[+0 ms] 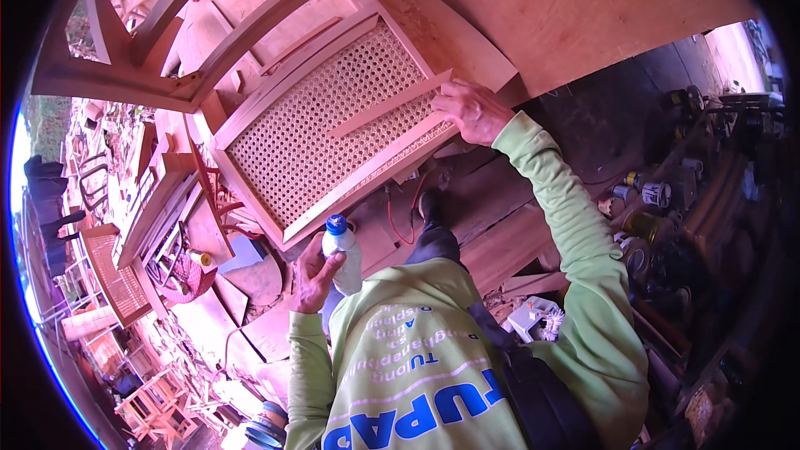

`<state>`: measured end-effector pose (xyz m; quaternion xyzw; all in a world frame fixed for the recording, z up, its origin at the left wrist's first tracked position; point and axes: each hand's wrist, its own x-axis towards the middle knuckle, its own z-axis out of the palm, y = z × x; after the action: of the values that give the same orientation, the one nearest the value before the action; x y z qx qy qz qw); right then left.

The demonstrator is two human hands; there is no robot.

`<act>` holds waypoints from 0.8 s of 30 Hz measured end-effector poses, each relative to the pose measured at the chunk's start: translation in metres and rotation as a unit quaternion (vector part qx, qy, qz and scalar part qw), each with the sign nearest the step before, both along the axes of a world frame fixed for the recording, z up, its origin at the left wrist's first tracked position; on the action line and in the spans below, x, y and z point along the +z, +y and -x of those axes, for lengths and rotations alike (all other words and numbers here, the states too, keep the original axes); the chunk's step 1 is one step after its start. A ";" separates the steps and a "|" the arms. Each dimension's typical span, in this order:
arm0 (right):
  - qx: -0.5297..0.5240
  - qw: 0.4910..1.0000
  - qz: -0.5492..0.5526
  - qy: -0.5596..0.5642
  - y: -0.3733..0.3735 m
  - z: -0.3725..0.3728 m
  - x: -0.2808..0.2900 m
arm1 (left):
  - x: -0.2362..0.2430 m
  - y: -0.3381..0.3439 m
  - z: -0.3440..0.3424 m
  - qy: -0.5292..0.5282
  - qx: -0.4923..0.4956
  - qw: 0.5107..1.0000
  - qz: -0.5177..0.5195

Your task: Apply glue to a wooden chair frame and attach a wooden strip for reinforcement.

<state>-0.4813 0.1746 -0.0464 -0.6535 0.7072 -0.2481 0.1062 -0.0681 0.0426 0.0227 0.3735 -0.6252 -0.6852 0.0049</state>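
A wooden frame with a woven cane panel (321, 108) lies in front of me on the work surface. Above the panel's near right part, my right hand (472, 110) pinches one end of a thin wooden strip (387, 106), which slants down to the left across the cane. Lower down, my left hand (314, 277) is closed around a white plastic bottle (343, 260) with a blue cap, held upright close to my body, just off the frame's near edge. Whether the strip touches the cane, I cannot tell.
A curved wooden chair frame (242, 42) stands at the far left. Plywood sheet (583, 8) covers the far right. Cans (656, 194) crowd the right side. A red cord (392, 215) hangs below the panel. Wood pieces and another cane panel (117, 273) are at left.
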 end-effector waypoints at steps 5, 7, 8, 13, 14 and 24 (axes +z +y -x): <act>-0.002 1.000 -0.015 0.005 -0.002 0.000 0.000 | 0.003 -0.003 0.000 -0.006 -0.004 1.000 0.000; 0.003 1.000 0.003 -0.003 -0.002 -0.003 -0.001 | 0.004 -0.002 -0.003 -0.012 -0.004 1.000 0.005; 0.005 1.000 0.005 -0.004 -0.001 -0.004 -0.002 | 0.004 -0.002 -0.004 -0.018 -0.005 1.000 0.007; 0.040 0.999 0.010 0.000 0.001 -0.004 -0.003 | 0.009 -0.004 -0.004 -0.023 0.006 1.000 0.009; 0.033 0.999 0.023 -0.024 0.004 -0.003 -0.003 | 0.000 -0.007 -0.012 -0.041 -0.003 0.999 0.006; 0.003 0.997 0.002 -0.072 0.016 0.005 0.002 | -0.008 0.005 -0.011 -0.006 -0.004 1.000 -0.028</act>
<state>-0.4863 0.1902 -0.0445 -0.6362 0.6955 -0.2954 0.1558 -0.0575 0.0480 0.0144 0.3753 -0.6075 -0.7000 -0.0115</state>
